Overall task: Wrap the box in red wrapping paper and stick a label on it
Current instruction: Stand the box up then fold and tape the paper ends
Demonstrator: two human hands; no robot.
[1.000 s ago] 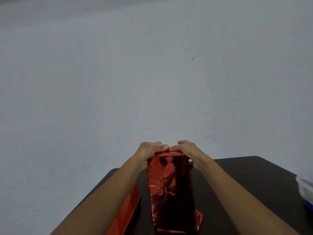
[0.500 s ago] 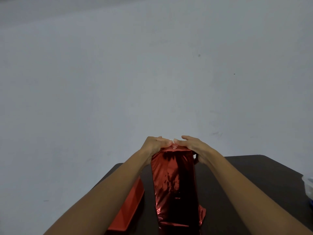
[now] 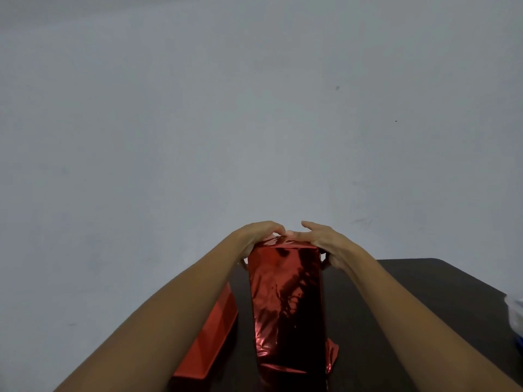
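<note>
At the far left, a flat folded strip of red paper [image 3: 209, 338] is being left lying on the dark table [image 3: 424, 292], running from the near edge away towards the wall and partly hidden under the left forearm. Just to its right, the left hand [image 3: 256, 236] is being curled over the upper left corner of the box [image 3: 285, 306], with its fingers bent down onto the top and its thumb being kept against the left side. The box is being stood on end near the middle of the table, so that its long axis is being held roughly upright and its top end is pointing up into the hands. It is being covered by shiny red wrapping paper [image 3: 271, 278], which is being pressed down at the top, while a loose flap is being left splayed on the table at the base. The right hand [image 3: 325, 241] is being laid over the upper right corner, fingers slightly spread and thumb being held down the right side; the fingertips of both hands are nearly being brought together. At the right edge, a translucent plastic container [image 3: 516, 315] is being cut off by the frame.
</note>
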